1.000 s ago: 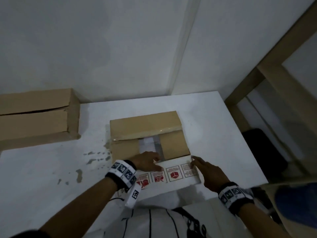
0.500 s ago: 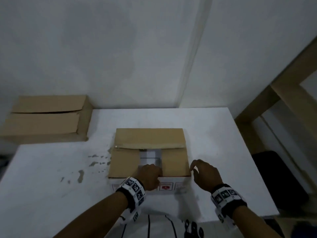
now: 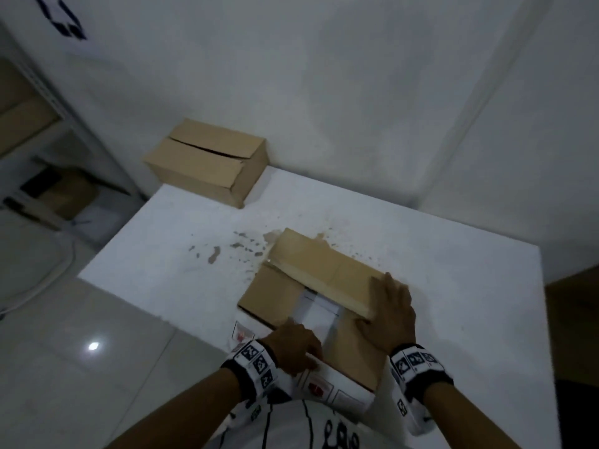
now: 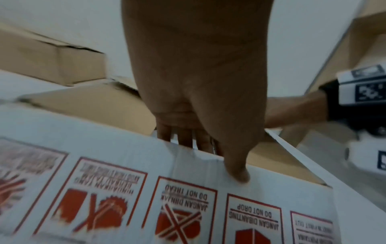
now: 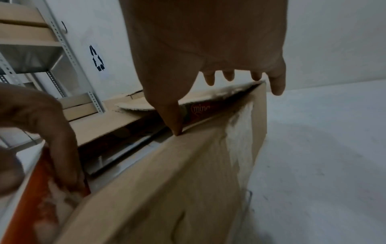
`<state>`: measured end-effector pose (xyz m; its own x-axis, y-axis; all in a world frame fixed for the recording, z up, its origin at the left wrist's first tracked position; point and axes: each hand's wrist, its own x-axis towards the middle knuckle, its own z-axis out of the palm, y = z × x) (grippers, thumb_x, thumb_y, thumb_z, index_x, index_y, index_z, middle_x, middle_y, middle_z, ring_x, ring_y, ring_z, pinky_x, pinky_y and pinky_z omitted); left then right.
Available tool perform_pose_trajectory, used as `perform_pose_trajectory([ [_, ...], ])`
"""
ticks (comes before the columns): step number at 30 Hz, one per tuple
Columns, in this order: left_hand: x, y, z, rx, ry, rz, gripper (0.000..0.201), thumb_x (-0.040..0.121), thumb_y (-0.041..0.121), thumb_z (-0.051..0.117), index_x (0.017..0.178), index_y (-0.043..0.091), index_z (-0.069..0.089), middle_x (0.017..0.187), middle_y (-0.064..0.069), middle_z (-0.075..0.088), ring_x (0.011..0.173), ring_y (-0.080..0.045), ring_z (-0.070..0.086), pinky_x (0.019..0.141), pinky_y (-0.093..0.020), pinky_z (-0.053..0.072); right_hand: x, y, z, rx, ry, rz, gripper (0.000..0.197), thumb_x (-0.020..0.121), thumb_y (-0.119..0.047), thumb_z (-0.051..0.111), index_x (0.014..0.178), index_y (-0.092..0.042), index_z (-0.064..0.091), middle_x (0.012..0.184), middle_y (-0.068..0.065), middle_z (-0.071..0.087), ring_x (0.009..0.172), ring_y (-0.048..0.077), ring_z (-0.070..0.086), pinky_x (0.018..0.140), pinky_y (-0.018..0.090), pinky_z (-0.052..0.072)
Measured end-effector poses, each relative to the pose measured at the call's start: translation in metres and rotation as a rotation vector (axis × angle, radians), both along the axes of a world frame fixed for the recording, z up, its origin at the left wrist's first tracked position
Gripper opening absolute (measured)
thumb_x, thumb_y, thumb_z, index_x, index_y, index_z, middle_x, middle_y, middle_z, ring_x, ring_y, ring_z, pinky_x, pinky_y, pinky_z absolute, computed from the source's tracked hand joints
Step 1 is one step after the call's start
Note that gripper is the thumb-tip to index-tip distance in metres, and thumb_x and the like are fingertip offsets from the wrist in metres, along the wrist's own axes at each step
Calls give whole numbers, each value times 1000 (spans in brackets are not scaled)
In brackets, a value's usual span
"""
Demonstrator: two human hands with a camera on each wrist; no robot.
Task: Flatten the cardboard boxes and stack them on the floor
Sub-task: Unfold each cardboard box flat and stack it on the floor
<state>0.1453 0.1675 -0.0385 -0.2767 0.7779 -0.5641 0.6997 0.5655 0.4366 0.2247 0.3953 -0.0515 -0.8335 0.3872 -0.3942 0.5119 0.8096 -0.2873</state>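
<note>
On the tabletop (image 3: 453,286) the near box (image 3: 275,296) stands full-shaped, flaps loose. The left hand (image 3: 293,346) pinches its printed flap (image 4: 188,198), and the right hand (image 3: 390,314) rests, fingers (image 3: 381,281) apart, on the far flap (image 3: 324,270). The second box (image 3: 207,163) sits whole by the wall. Neither is flat, and no stack shows on the floor (image 3: 81,367).

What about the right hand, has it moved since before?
Yes. The right hand went forward over the open box, from its near edge onto the far flap.

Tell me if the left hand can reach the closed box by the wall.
Probably, after letting go: the left hand grips the printed flap of the open box, and only tabletop separates it from the closed box.
</note>
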Motion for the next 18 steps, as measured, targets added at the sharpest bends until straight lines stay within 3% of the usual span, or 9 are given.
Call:
perform_pose_trajectory([
  [3, 3, -18, -5, 82, 157, 316, 51, 88, 54, 51, 129, 25, 58, 134, 0, 56, 124, -22, 50, 104, -37, 38, 8, -1, -11, 26, 3, 23, 94, 88, -51, 57, 157, -30, -3, 164, -4, -14, 150, 33, -13, 116, 57, 21],
  [6, -11, -22, -7, 28, 438, 599, 84, 79, 58, 34, 147, 8, 31, 150, -16, 30, 139, -37, 30, 110, -45, 27, 9, 2, -4, 35, 41, 16, 80, 92, -38, 56, 157, -27, 10, 165, -2, -2, 150, 35, 0, 113, 54, 28],
  [8, -23, -14, -5, -166, 378, 745, 111, 79, 64, 50, 153, 0, -2, 159, -24, -2, 147, -42, 2, 117, -52, 10, 6, 2, 6, 77, 23, 51, 73, 93, -33, 54, 156, -25, 17, 165, 1, 8, 147, 36, 12, 112, 51, 30],
  [10, -33, 0, -6, -319, 327, 801, 133, 73, 71, 63, 149, 0, -19, 157, -24, -20, 146, -44, -11, 116, -58, 6, 2, 9, 18, 112, 70, 76, 63, 90, -33, 53, 149, -22, 35, 157, 6, 34, 138, 37, 34, 105, 49, 37],
  [13, -40, 14, -9, -397, 427, 773, 133, 72, 75, 60, 149, 3, -22, 158, -24, -14, 146, -46, 0, 112, -63, 22, -6, 29, 38, 44, 177, 45, 51, 83, -35, 43, 130, -23, 57, 123, 4, 66, 107, 30, 62, 85, 39, 50],
  [15, -44, 16, -7, -396, 472, 704, 125, 76, 71, 56, 150, 3, -19, 158, -24, -5, 144, -44, 11, 107, -59, 33, -17, 45, 51, 11, 251, -38, 34, 89, -30, 49, 120, -26, 62, 109, 1, 71, 94, 25, 67, 73, 32, 52],
  [18, -59, 10, 4, -351, 346, 703, 131, 67, 68, 65, 151, 8, -15, 153, -22, 2, 138, -44, 20, 103, -55, 40, -34, 66, 60, 153, 387, -176, 32, 89, -19, 62, 120, -21, 61, 116, 7, 64, 99, 29, 62, 73, 36, 51],
])
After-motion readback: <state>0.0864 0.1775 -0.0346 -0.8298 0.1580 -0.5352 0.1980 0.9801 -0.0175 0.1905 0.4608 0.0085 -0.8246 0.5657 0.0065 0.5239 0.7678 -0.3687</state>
